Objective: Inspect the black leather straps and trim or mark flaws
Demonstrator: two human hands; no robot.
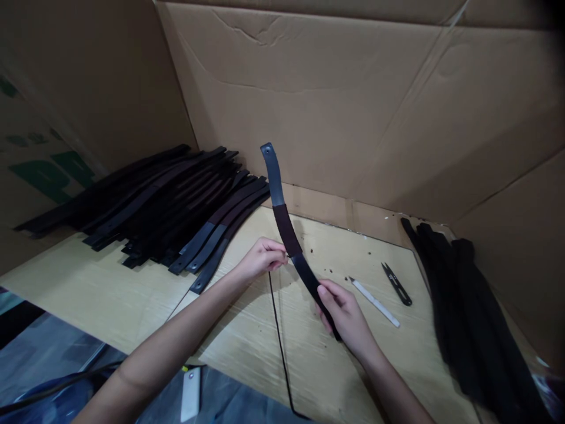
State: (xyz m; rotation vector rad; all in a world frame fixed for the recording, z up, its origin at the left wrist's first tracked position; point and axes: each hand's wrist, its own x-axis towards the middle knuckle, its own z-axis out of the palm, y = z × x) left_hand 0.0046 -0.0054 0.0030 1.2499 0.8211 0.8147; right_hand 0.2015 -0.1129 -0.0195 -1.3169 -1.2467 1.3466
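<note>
My right hand (pixel 344 312) grips the lower end of a dark leather strap (pixel 282 215) that curves upward, its rounded tip with a small hole in the air. My left hand (pixel 263 257) pinches at the strap's edge near its middle, where a thin black thread (pixel 278 324) hangs down across the wooden tabletop (pixel 132 288) toward me. A darker brown band wraps the strap just above my left fingers.
A fanned pile of dark straps (pixel 168 206) lies at the back left. Another heap of black straps (pixel 468 294) runs along the right side. Small black thread snips (pixel 396 284) and a white blade tool (pixel 375 302) lie right of my hands. Cardboard walls (pixel 353 106) enclose the table.
</note>
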